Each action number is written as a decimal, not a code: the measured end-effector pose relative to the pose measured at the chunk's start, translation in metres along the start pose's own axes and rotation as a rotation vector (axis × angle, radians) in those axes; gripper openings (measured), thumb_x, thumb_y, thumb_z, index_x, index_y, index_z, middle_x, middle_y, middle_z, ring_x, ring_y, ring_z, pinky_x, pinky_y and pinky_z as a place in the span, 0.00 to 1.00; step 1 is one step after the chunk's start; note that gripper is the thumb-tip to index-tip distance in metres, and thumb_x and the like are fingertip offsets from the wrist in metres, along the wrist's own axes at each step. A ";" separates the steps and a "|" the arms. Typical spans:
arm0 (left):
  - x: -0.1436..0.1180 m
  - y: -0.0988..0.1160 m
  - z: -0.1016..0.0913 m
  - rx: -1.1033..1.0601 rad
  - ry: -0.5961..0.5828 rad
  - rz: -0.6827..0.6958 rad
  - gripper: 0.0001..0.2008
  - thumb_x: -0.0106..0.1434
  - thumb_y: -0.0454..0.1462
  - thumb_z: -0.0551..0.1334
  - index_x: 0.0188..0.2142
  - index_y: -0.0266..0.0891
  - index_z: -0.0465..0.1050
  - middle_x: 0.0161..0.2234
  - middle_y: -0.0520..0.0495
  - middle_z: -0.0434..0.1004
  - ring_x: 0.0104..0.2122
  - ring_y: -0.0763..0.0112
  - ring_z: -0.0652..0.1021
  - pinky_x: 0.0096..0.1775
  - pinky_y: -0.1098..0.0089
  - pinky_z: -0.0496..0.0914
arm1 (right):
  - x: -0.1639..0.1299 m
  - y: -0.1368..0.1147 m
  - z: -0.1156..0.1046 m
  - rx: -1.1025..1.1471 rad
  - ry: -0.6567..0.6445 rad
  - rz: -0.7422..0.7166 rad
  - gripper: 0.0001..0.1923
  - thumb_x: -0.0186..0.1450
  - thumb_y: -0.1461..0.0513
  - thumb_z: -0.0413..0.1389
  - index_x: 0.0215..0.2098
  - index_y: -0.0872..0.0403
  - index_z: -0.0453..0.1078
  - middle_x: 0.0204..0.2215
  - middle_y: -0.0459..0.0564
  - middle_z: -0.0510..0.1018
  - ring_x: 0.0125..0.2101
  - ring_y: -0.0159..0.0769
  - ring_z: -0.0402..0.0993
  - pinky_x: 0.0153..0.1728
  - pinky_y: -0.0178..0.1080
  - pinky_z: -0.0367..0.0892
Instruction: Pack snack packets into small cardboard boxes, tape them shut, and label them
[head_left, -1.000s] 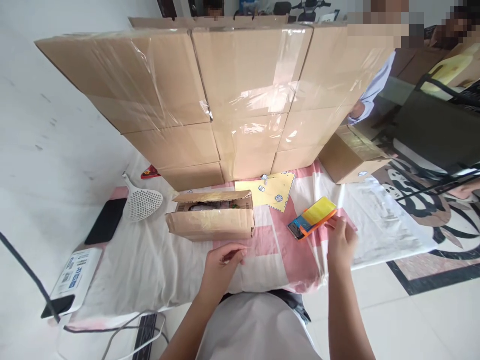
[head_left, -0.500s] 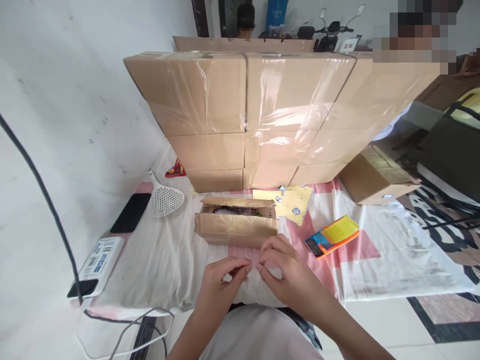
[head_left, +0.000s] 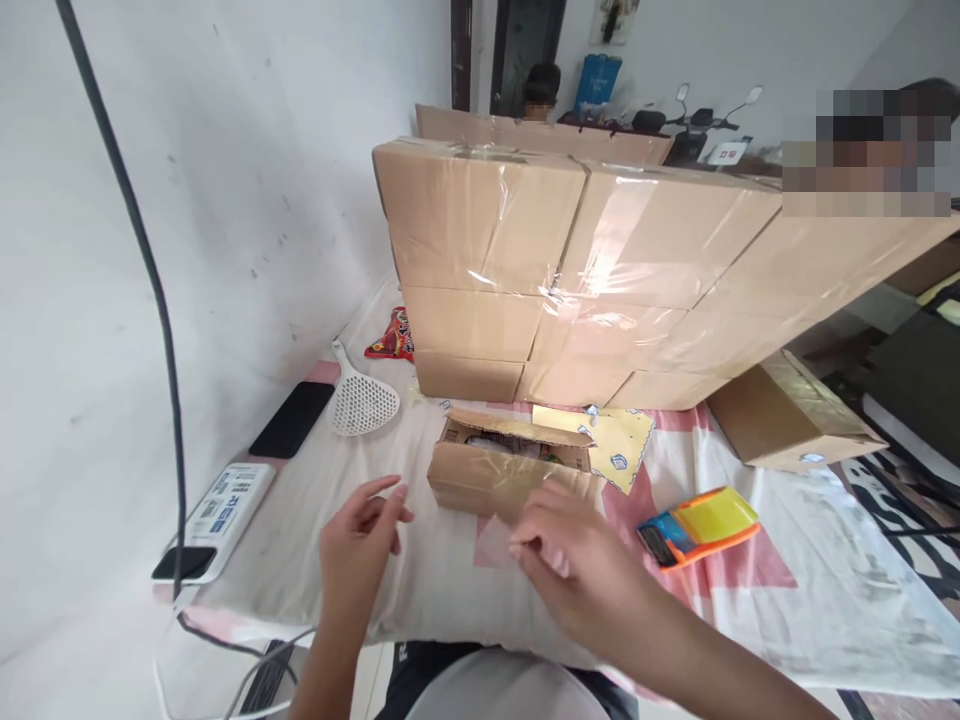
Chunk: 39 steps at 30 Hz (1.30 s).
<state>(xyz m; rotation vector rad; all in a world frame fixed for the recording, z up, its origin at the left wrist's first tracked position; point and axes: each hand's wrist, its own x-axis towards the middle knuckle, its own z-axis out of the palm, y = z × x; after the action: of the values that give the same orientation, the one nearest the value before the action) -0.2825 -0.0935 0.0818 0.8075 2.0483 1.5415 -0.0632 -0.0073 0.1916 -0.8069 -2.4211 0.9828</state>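
My left hand (head_left: 364, 525) hovers over the cloth, left of a small cardboard box (head_left: 480, 480). Its fingers are loosely bent and apart, with nothing visible between them. At the box's front right, my right hand (head_left: 559, 550) has its thumb and forefinger pinched together. A faint, pale patch shows by those fingertips, and I cannot make out whether it is a thin clear piece or the pink print of the cloth. The small box has its top flaps partly raised, and wrapped contents show dimly inside.
Large taped cartons (head_left: 600, 270) form a wall behind. Left are a white paddle with holes (head_left: 364, 403), a black phone (head_left: 292, 418) and a white box (head_left: 229, 515). Right are an orange-yellow packet (head_left: 701, 525) and another carton (head_left: 787, 420). Yellow paper (head_left: 630, 450) lies behind.
My hands, which were close together with fingers pinched, have moved apart. The left went leftward and its fingers loosened; the right stays pinched. The camera view has shifted and tilted.
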 end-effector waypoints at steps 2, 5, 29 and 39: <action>0.009 -0.001 -0.003 0.097 0.130 0.219 0.15 0.65 0.48 0.65 0.43 0.40 0.78 0.32 0.47 0.82 0.27 0.68 0.80 0.29 0.70 0.74 | 0.017 -0.008 -0.023 0.078 0.038 0.053 0.11 0.69 0.64 0.53 0.28 0.51 0.69 0.27 0.45 0.73 0.31 0.36 0.68 0.32 0.37 0.61; 0.016 0.006 0.010 0.264 0.101 0.663 0.12 0.67 0.43 0.65 0.48 0.44 0.79 0.52 0.40 0.80 0.49 0.58 0.80 0.47 0.61 0.76 | 0.051 -0.010 -0.047 0.139 0.040 0.116 0.12 0.68 0.61 0.54 0.27 0.52 0.70 0.26 0.44 0.73 0.28 0.33 0.67 0.29 0.35 0.58; 0.028 -0.006 0.050 0.129 -0.284 0.479 0.27 0.76 0.39 0.49 0.71 0.45 0.45 0.65 0.40 0.68 0.68 0.57 0.63 0.65 0.46 0.58 | 0.131 0.042 0.002 0.000 -0.257 0.319 0.13 0.64 0.63 0.55 0.21 0.53 0.68 0.20 0.44 0.72 0.23 0.32 0.66 0.25 0.35 0.55; 0.030 -0.007 0.050 0.382 -0.171 0.707 0.21 0.74 0.38 0.53 0.65 0.47 0.61 0.67 0.43 0.67 0.68 0.57 0.65 0.61 0.51 0.64 | 0.126 0.040 0.020 -0.402 -0.192 0.233 0.19 0.69 0.63 0.51 0.19 0.52 0.55 0.18 0.43 0.65 0.20 0.30 0.59 0.23 0.38 0.49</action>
<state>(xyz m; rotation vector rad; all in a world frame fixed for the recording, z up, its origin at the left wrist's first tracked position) -0.2728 -0.0392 0.0610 1.8956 2.0617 1.3243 -0.1542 0.0869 0.1677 -1.2034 -2.7865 0.6818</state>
